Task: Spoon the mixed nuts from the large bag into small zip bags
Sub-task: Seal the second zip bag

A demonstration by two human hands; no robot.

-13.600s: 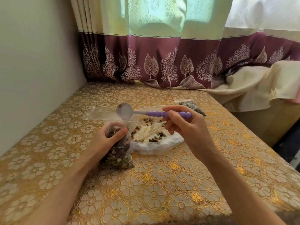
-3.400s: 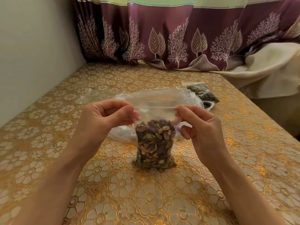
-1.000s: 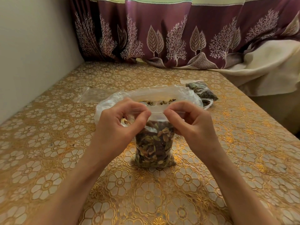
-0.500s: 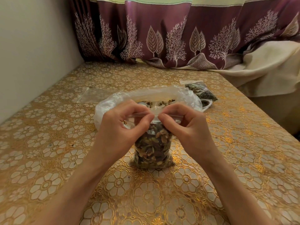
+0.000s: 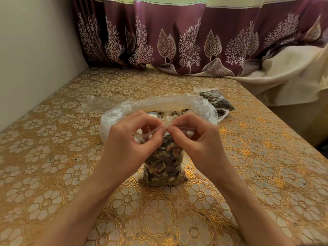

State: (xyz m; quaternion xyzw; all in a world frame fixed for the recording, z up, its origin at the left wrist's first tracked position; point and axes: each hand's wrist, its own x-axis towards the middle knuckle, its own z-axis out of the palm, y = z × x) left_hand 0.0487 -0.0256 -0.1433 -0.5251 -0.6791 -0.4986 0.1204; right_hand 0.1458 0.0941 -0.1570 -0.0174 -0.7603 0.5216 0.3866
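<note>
Because the small clear plastic zip bag (image 5: 164, 162) standing at the centre of the frame is thin, limp film packed with loose nuts, it is judged bottom-heavy, slippery and apt to slump or spill, so the stiffer zip strip at its mouth is the proper hold. There the left hand (image 5: 127, 144) and right hand (image 5: 200, 142) each pinch that strip between thumb and curled fingers, fingertips nearly meeting. It is full of brown, green and tan nuts, in front of the large crumpled translucent bag (image 5: 200, 105).

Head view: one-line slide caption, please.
Left hand and right hand pinch the filled small zip bag at its top, before the large bag.
</note>
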